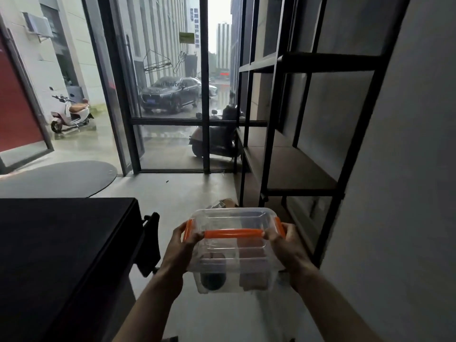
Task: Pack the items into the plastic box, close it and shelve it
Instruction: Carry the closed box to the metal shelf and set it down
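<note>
I carry a clear plastic box [232, 253] in the air in front of me, its lid on, with an orange handle across the top and orange clips at both ends. My left hand [182, 245] grips its left end and my right hand [283, 243] grips its right end. Through the walls I see a dark round item at the left and a pale blocky item at the right. A black metal shelf rack [296, 169] with brown boards stands ahead to the right, against the grey wall.
A black table [61, 243] fills the lower left, with a dark clamp-like part at its corner. Ahead are glass doors with scooters and a car outside. A round dark mat [61, 178] lies on the floor. Cardboard scraps [222, 203] sit near the rack's foot.
</note>
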Demonstrator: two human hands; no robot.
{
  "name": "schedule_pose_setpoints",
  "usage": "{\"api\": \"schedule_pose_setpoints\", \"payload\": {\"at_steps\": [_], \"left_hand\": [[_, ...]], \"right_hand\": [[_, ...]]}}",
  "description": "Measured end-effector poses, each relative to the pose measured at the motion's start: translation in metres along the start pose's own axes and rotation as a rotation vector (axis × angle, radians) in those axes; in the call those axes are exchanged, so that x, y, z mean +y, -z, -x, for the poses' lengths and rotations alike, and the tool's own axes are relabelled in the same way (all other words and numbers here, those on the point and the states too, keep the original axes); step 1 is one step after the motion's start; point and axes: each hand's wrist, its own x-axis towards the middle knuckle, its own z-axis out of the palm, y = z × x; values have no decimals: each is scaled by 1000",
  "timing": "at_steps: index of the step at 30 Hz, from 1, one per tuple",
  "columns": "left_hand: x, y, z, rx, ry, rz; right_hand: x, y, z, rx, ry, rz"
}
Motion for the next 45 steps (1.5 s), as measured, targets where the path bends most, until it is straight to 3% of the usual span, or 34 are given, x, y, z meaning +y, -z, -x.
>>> {"api": "schedule_pose_setpoints", "payload": {"at_steps": [19,29,38,45], "left_hand": [[92,-1,-443,58,-22,-27],[143,-39,-698,32,18,-62],[178,-88,-881,-104,29,-89],[192,-167,-1032,-265,31,-123]], "right_hand": [[-129,-153,-410,8,35,47],[-188,-200,-658,-32,6,-84],[-235,-207,-813,67,-26,-91],[-251,-193,-934,297,-43,-67]]}}
